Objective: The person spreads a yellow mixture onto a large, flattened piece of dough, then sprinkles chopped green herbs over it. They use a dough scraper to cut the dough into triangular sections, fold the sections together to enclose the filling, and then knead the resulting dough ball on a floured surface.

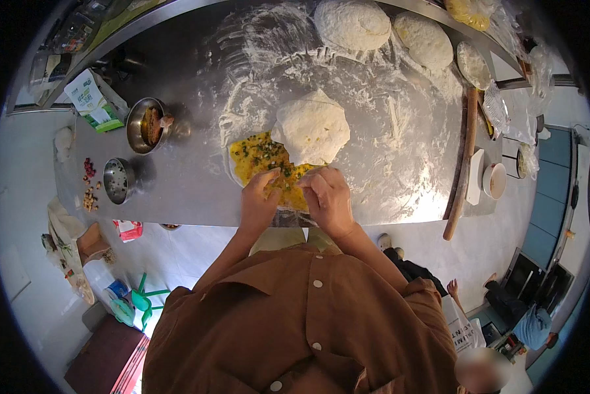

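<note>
A sheet of dough (pixel 255 152) with a yellow coating and chopped green bits lies on the floured metal table before me. Its far right part is covered by a pale, floury dough piece (pixel 313 128), perhaps a folded part of it. My left hand (pixel 261 197) is at the near edge of the yellow sheet, thumb and fingers a little apart. On the right, my right hand (pixel 328 196) has its fingers bent together at the sheet's near right edge; whether it pinches the dough is hidden.
Two large floured dough pieces (pixel 352 24) and a bowl of flour (pixel 473 65) stand at the back right. A rolling pin (pixel 464 162) lies along the right side. Two metal bowls (pixel 115 181) are at the left. Two other people (pixel 532 327) are at the lower right.
</note>
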A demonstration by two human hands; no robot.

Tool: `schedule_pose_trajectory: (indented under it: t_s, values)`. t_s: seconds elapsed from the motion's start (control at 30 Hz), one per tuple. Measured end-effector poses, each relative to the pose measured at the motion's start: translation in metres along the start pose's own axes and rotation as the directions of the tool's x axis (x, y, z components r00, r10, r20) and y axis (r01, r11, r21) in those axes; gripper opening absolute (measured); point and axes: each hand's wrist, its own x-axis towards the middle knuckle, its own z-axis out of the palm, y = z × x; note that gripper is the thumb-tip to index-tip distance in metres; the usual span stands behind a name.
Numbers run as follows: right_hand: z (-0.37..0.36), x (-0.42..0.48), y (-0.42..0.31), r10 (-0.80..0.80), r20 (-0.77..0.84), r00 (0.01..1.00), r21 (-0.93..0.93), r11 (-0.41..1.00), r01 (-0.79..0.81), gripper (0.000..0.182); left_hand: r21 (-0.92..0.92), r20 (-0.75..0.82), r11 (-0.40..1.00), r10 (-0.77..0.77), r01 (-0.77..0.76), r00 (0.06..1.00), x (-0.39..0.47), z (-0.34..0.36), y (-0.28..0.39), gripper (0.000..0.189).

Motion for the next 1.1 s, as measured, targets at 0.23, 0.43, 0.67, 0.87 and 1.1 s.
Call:
schedule_pose_trajectory:
  t_s: [0.23,0.43,0.67,0.87,1.1]
  values:
    - [-0.012,-0.025,0.017,0.264,-0.03,0.964,0.126,0.958,-0.258,0.018,-0.376,-0.052,0.823,-0.478,0.426,0.877,-0.034,-0.026,-0.056,0.033]
    - [-0.032,-0.092,0.077,0.781,0.016,0.624,0.349,0.581,-0.736,0.023,-0.657,-0.004,0.567,-0.661,0.497,0.75,-0.026,-0.045,-0.078,0.044]
    - [-0.019,-0.117,0.102,0.821,0.148,0.552,0.282,0.5,-0.819,0.036,-0.706,0.07,0.501,-0.655,0.501,0.752,-0.014,-0.035,-0.075,0.029]
    - [-0.01,-0.108,0.092,0.835,0.177,0.522,0.275,0.467,-0.84,0.036,-0.688,0.206,0.401,-0.691,0.605,0.692,-0.003,-0.037,-0.077,0.018]
    - [-0.001,-0.1,0.097,0.764,0.322,0.559,0.092,0.563,-0.821,0.034,-0.435,0.079,0.607,-0.71,0.665,0.7,0.001,-0.025,-0.072,0.019]
